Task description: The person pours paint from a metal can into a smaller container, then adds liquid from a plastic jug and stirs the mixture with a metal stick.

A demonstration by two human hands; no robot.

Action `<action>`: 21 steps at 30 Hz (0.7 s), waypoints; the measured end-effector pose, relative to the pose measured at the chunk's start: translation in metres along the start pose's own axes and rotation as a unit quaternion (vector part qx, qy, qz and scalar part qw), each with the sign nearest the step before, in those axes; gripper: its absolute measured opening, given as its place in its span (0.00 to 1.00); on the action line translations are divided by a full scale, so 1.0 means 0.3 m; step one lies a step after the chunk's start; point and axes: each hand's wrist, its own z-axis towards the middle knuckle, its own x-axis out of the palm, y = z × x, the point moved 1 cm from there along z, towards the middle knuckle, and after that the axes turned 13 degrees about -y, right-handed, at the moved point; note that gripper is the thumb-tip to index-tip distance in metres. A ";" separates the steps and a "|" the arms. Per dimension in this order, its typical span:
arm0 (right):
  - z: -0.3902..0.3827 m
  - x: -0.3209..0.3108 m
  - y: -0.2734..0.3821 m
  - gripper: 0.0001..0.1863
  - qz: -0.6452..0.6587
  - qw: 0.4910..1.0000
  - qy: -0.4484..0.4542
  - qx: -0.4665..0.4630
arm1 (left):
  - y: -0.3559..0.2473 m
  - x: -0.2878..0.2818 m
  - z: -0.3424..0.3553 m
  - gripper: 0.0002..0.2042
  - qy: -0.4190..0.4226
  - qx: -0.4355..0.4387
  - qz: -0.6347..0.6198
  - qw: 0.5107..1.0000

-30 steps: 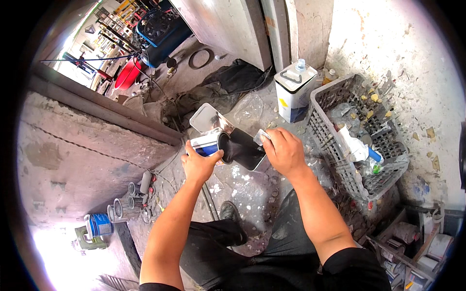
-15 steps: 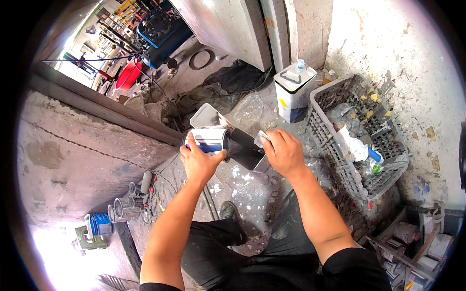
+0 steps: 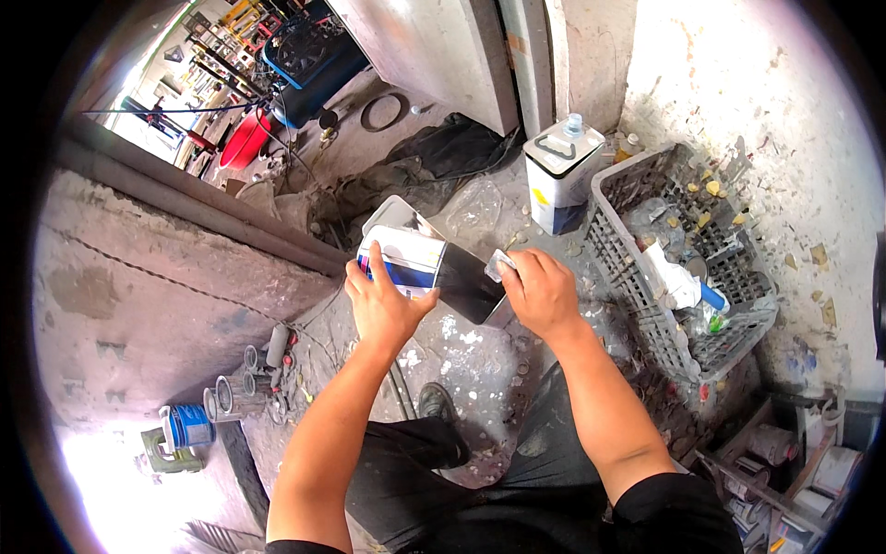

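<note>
My left hand is closed round a white and blue can, fingers along its side and thumb near its lower edge. The can lies tilted over an open-topped rectangular tin, which shows dark inside; the can's mouth is turned out of sight. Behind the can, a pale metal flap juts from the tin's far left end. My right hand pinches a small translucent, whitish piece at the tin's right rim. I cannot tell exactly what that piece is.
A tall rectangular can with a handle stands beyond the tin. Right of it leans a grey plastic crate containing rubbish. Dark cloth lies at the far side. Several cans, including a blue one, sit left by the wall.
The can in my left hand has tipped and rolled, so its dark opening no longer shows and more of its label does. My right hand has barely moved.
</note>
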 end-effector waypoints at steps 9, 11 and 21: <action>-0.005 0.006 0.006 0.06 0.000 1.000 0.000 -0.002 | 0.005 -0.015 -0.002 0.56 -0.029 0.063 -0.003 0.998; -0.008 0.008 0.002 0.06 -0.002 1.000 0.001 -0.002 | 0.003 -0.019 -0.001 0.57 -0.024 0.068 -0.006 0.997; -0.019 0.026 -0.008 0.06 -0.013 1.000 0.022 -0.001 | 0.012 -0.024 -0.009 0.58 -0.049 0.073 -0.043 0.995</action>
